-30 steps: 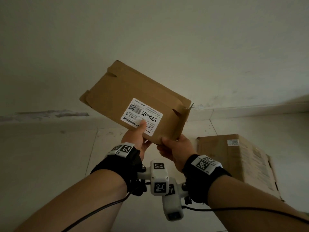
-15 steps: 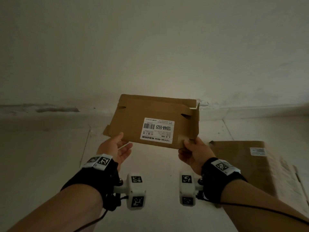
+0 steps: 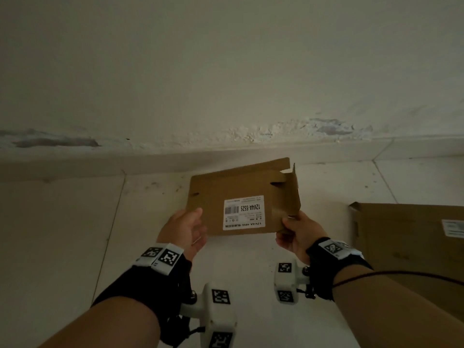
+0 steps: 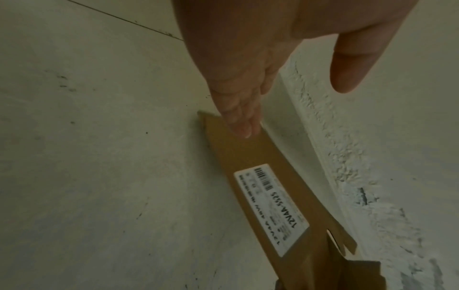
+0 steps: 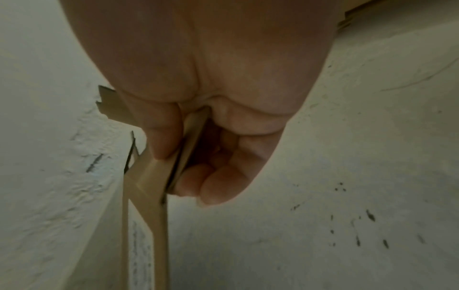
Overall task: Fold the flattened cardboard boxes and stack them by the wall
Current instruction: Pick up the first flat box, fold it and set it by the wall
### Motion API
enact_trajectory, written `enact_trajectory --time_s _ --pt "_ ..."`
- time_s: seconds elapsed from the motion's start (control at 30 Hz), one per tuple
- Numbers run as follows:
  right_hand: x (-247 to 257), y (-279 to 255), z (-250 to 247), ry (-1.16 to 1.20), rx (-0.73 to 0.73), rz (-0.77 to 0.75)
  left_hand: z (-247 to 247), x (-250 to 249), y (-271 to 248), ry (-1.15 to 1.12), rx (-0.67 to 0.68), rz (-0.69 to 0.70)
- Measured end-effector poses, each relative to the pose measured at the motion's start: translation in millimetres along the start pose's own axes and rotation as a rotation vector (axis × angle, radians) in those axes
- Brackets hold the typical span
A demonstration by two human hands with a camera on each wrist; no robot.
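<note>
A flattened brown cardboard box (image 3: 241,204) with a white barcode label is held low near the far wall, one end flap bent up. A second flattened box (image 3: 406,244) lies right.

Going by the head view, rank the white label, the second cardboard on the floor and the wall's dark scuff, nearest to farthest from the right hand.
1. White label: just left of the right hand, on the held box.
2. Second cardboard: on the floor, to its right.
3. Dark scuff: far left, low on the wall.

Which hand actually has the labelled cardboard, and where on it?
The right hand pinches the flattened cardboard box at its near right corner, by the folded flap. The left hand is open, straight fingers at the left edge.
</note>
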State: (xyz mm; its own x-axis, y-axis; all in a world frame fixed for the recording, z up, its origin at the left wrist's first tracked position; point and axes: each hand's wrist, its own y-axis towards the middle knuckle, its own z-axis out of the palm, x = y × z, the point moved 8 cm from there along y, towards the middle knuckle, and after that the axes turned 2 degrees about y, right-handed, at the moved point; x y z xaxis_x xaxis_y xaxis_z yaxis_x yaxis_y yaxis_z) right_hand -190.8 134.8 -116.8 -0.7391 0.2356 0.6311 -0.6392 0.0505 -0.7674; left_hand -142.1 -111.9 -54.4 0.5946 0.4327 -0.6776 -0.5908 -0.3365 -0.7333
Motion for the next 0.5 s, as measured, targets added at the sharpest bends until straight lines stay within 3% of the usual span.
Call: enact_trajectory --time_s 0.33,0.5 --pt "-5 40 -34 -0.187 -0.227 0.042 7 21 5 0.1 -0.008 -0.051" --pt "-10 46 -39 -0.308 -0.17 -0.022 11 24 3 0.101 0.007 -0.049"
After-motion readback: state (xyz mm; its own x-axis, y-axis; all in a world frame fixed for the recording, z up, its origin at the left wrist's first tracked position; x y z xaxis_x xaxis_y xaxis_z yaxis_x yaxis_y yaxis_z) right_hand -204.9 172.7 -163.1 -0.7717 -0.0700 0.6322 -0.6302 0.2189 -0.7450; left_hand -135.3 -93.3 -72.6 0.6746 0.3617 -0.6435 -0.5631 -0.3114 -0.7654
